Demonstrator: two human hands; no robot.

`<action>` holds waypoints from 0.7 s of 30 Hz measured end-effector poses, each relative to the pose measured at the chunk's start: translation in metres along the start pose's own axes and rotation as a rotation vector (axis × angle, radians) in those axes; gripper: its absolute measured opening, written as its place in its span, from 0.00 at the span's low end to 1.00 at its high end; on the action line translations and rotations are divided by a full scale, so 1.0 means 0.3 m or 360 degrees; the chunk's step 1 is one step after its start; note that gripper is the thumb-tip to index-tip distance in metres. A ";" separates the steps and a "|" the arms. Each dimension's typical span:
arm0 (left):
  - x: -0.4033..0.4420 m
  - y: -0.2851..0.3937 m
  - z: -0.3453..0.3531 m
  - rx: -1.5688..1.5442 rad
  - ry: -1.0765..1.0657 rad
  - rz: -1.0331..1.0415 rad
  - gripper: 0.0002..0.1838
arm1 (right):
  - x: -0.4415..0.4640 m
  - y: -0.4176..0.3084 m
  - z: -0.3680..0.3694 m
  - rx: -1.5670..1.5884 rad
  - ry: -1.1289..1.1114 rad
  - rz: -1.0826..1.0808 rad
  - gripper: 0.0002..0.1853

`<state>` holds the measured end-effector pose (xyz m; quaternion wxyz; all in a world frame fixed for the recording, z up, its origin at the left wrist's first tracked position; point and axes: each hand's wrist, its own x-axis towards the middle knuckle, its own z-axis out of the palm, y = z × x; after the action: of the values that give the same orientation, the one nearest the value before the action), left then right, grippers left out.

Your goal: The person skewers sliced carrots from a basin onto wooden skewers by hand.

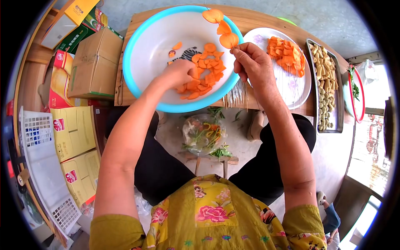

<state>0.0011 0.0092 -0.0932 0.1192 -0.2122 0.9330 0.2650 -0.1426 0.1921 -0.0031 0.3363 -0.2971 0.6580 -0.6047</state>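
Note:
A white basin with a blue rim [132, 62] stands on the wooden table, with orange carrot slices [210, 66] in its right part. My left hand [181, 74] reaches into the basin at the slices; its fingertips are bent inward and partly hidden, so what they hold cannot be made out. Above the basin's right rim, my right hand [250, 62] pinches the lower end of a skewer, on which several carrot slices [224, 28] are threaded. Thin skewers [236, 95] lie at the table's front edge, below my right hand. A white oval plate [306, 89] carries stacked skewered carrot slices [286, 55].
A metal tray [340, 121] of skewered pieces stands at the right, beside a red-rimmed bowl [361, 104]. Cardboard boxes [96, 62] stand at the left. Under the table is a clear bag of scraps [204, 134]. A person's leg [332, 218] shows at the lower right.

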 end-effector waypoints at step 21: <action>-0.037 0.042 0.062 0.0110 -0.0203 0.0037 0.09 | -0.002 -0.002 0.012 -0.0095 -0.0067 0.0087 0.09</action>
<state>0.0071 0.0329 -0.0994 0.1828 -0.1799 0.9345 0.2469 -0.1394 0.1903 -0.0025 0.3575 -0.3015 0.6764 -0.5690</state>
